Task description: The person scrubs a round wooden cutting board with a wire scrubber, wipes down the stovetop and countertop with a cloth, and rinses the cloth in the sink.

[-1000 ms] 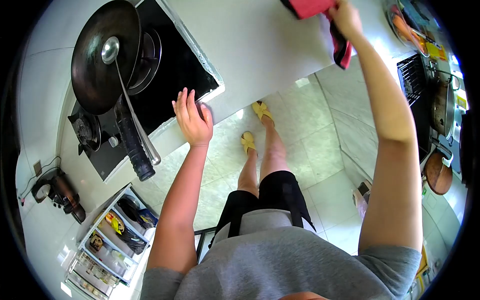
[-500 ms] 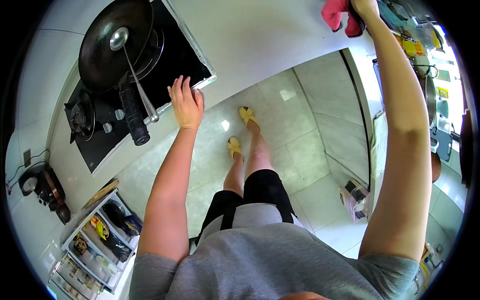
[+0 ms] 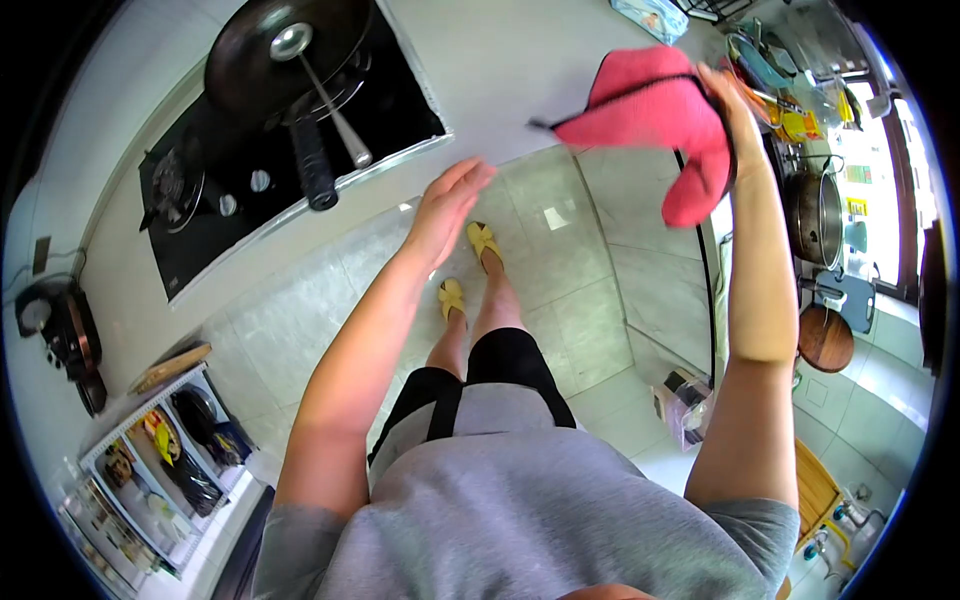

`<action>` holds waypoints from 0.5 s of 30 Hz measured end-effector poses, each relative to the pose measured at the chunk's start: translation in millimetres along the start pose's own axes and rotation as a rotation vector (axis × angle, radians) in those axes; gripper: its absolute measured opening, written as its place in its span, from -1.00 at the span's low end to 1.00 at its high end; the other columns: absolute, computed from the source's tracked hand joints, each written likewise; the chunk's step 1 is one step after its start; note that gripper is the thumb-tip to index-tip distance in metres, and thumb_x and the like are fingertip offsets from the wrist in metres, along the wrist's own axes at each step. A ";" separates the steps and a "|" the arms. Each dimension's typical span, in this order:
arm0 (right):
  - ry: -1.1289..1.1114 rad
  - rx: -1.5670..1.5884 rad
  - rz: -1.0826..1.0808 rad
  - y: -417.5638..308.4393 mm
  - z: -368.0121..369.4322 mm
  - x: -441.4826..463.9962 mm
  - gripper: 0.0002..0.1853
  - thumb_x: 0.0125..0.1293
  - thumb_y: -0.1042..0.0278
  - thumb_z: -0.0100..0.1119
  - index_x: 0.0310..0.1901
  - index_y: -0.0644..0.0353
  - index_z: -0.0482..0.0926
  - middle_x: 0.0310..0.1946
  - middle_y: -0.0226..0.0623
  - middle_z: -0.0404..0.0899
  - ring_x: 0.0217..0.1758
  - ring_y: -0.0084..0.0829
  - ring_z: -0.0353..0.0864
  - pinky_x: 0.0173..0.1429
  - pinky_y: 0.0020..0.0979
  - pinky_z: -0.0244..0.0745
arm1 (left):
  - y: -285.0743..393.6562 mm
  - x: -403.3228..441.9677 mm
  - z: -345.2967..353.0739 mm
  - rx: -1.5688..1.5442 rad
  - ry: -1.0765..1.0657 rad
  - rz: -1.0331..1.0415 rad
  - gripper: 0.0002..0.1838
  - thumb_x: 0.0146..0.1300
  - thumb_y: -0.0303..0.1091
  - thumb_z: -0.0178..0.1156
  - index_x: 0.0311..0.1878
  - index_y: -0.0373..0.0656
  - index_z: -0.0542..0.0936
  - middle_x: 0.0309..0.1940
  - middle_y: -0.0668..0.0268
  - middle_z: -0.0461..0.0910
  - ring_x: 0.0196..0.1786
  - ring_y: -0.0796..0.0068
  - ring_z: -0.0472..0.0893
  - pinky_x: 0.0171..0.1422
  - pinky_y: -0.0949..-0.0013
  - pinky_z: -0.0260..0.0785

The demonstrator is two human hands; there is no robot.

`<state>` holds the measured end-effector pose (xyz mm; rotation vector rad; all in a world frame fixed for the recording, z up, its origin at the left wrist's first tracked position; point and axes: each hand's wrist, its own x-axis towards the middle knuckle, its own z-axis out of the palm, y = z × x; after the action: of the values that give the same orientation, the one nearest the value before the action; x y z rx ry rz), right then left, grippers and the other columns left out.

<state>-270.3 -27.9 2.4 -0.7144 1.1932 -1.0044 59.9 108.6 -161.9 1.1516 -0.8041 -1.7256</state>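
Observation:
My right hand (image 3: 733, 110) grips a pinkish-red cloth (image 3: 650, 120) with dark edging. The cloth hangs in loose folds over the front edge of the counter, slightly blurred. My left hand (image 3: 446, 212) is in the air just off the counter edge, fingers stretched out and holding nothing. Up and left of it, a dark wok (image 3: 250, 75) with a black-wrapped handle (image 3: 314, 165) stands on the black gas hob (image 3: 200, 240). A metal ladle (image 3: 335, 112) lies across the wok, its handle reaching out over the hob.
At right are a steel pot (image 3: 815, 220), a round wooden board (image 3: 826, 338) and crowded items by the window. A blue-and-white packet (image 3: 652, 18) lies at the counter's back. At lower left stands a white storage rack (image 3: 165, 470); a plastic bag (image 3: 688, 408) is on the floor.
My right hand has brought the cloth in from the upper right, and far more of it shows. My left hand has lifted off the hob edge and moved right. The view has shifted.

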 end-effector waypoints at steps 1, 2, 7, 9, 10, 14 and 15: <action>-0.245 0.051 0.082 10.8 -23.5 5.2 -0.73 0.39 0.13 0.30 -0.03 0.12 0.65 -0.18 -0.35 0.69 -0.12 -0.44 0.68 0.02 -0.34 0.60 | 1.1 -2.1 5.0 -0.281 -0.057 -0.079 -0.22 0.43 0.19 0.18 0.42 -0.30 0.38 0.38 0.09 0.46 0.45 0.28 0.41 0.49 0.17 0.27; -0.329 0.064 0.094 23.7 -18.7 -3.0 -0.64 0.37 0.12 0.31 0.04 0.19 0.63 -0.08 -0.27 0.69 -0.03 -0.37 0.67 0.12 -0.31 0.57 | 3.8 -5.6 8.4 -0.291 -0.036 -0.075 -0.22 0.43 0.19 0.18 0.42 -0.30 0.38 0.38 0.09 0.46 0.45 0.28 0.41 0.49 0.17 0.27; -0.684 -0.153 0.194 71.2 50.0 -65.9 -0.04 0.03 -0.02 0.51 0.39 0.40 0.37 0.26 -0.04 0.54 0.31 -0.17 0.55 0.47 -0.21 0.37 | 9.3 -50.4 7.0 -0.812 -0.579 -0.204 -0.31 0.42 0.06 0.18 0.41 -0.28 0.39 0.33 0.16 0.51 0.36 0.29 0.50 0.51 0.19 0.28; -0.671 -0.135 0.388 91.0 65.5 -80.7 0.03 -0.06 0.17 0.58 0.44 0.41 0.29 0.29 -0.04 0.52 0.35 -0.17 0.51 0.52 -0.16 0.31 | 17.6 -74.5 -1.6 -0.645 -0.456 -0.168 -0.45 0.31 -0.27 0.35 0.32 -0.24 0.50 0.19 0.26 0.62 0.22 0.38 0.59 0.43 0.24 0.38; -0.693 -0.131 0.454 103.7 64.1 -82.4 0.05 -0.12 0.28 0.58 0.45 0.41 0.27 0.30 -0.03 0.50 0.37 -0.15 0.50 0.52 -0.14 0.31 | 20.0 -83.1 -4.1 -0.490 -0.385 -0.111 -0.43 0.23 -0.40 0.42 0.31 -0.23 0.51 0.16 0.29 0.63 0.18 0.42 0.60 0.39 0.26 0.41; -0.814 -0.490 0.662 148.5 60.4 -83.8 -0.08 -0.05 0.49 0.48 0.43 0.35 0.33 0.29 -0.19 0.51 0.34 -0.30 0.48 0.52 -0.24 0.26 | 1.5 -109.9 -41.9 -0.324 -0.161 -0.108 -0.43 0.11 -0.56 0.46 0.24 -0.22 0.57 0.10 0.30 0.67 0.11 0.48 0.64 0.31 0.32 0.47; -0.814 -0.493 0.781 163.6 60.2 -83.5 -0.18 0.03 0.52 0.44 0.40 0.35 0.37 0.25 -0.22 0.53 0.29 -0.34 0.50 0.46 -0.26 0.32 | 0.8 -118.9 -48.3 -0.187 -0.098 -0.155 -0.48 0.11 -0.59 0.44 0.19 -0.24 0.60 0.05 0.31 0.69 0.06 0.48 0.65 0.26 0.34 0.49</action>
<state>-176.0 111.9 -92.2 -0.8179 0.8449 0.2548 126.3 215.4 -135.9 1.0310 -0.6096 -1.9536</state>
